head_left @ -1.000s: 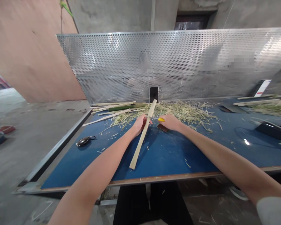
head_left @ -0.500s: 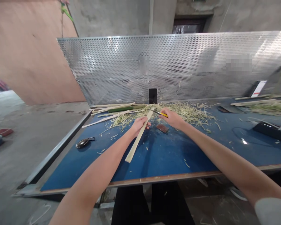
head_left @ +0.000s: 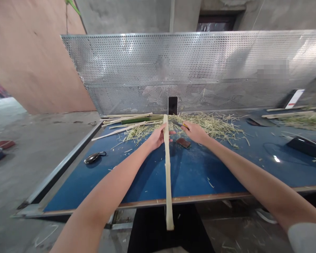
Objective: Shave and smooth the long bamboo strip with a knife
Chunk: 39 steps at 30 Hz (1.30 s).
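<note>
A long pale bamboo strip [head_left: 168, 175] is gripped near its far end by my left hand [head_left: 158, 136]. Its near end reaches past the table edge over my lap. My right hand [head_left: 195, 132] is closed around the yellow handle of a utility knife [head_left: 179, 124], its blade pointing left toward the strip but apart from it. Beneath and between the hands lies a small reddish-brown block [head_left: 183, 142] on the blue table [head_left: 200, 172]. A heap of thin shavings [head_left: 213, 125] spreads behind my right hand.
More strips and a green bamboo piece [head_left: 137, 120] lie at the back left. A phone [head_left: 173, 105] leans on the perforated metal panel [head_left: 137, 77]. A dark oval object with a loop [head_left: 93, 158] sits on the left. At right are a black case [head_left: 305, 147] and a white box [head_left: 295, 98].
The strip has swung from slanting left to nearly straight toward me, and more of its length now extends past the table edge. The knife has moved slightly away from it.
</note>
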Tool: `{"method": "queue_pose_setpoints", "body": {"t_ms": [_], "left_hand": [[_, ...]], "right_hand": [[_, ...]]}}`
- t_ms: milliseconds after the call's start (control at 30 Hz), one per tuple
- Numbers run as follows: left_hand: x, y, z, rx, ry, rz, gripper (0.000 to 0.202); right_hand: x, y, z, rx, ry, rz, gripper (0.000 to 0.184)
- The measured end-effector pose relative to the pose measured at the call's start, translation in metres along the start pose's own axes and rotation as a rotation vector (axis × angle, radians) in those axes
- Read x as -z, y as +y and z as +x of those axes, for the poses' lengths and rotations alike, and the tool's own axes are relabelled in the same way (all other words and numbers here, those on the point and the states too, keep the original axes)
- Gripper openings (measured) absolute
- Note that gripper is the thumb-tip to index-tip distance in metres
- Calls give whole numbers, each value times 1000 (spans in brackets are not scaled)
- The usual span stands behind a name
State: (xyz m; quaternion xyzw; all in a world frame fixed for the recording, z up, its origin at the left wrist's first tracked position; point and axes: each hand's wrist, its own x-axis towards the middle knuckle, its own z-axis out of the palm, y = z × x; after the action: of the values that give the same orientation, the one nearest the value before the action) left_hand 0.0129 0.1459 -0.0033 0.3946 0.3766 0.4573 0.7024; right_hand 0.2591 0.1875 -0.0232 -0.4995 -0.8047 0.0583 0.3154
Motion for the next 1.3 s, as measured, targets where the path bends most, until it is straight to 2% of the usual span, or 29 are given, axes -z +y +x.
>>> {"method": "queue_pose_setpoints", "body": {"t_ms": [100, 200, 300, 433, 533, 633, 700, 767, 833, 967, 1167, 1300], "left_hand": [[-1, 9, 13, -17, 64, 15, 26], [2, 14, 32, -60, 66, 84, 28], [7, 14, 54, -138, 102, 166, 35], [15, 9, 81, -185, 138, 211, 48], [22, 1, 93, -176, 126, 236, 53], [30, -7, 97, -242, 46, 198, 57], [34, -9, 95, -266, 38, 179, 57], [35, -8, 93, -252, 50, 185, 56], [34, -6, 91, -216, 63, 206, 55], [29, -5, 89, -176, 127, 212, 49], [28, -5, 87, -136, 171, 263, 46], [29, -5, 87, -115, 168, 269, 43]], "right_hand": [[-1, -6, -3, 0, -11, -4, 47], [-2, -13, -1, -23, -66, -36, 66], [-6, -22, 8, -79, -138, -168, 81], [-21, -36, 23, -19, -215, -356, 84], [-34, -44, 34, 23, -208, -439, 83], [-43, -46, 40, 76, -210, -518, 75], [-47, -46, 40, 133, -221, -574, 65], [-49, -46, 37, 160, -217, -600, 62], [-49, -47, 35, 139, -212, -594, 68], [-46, -51, 31, 119, -262, -570, 70], [-40, -52, 29, 214, -355, -605, 57], [-38, -53, 28, 248, -365, -590, 61]]}}
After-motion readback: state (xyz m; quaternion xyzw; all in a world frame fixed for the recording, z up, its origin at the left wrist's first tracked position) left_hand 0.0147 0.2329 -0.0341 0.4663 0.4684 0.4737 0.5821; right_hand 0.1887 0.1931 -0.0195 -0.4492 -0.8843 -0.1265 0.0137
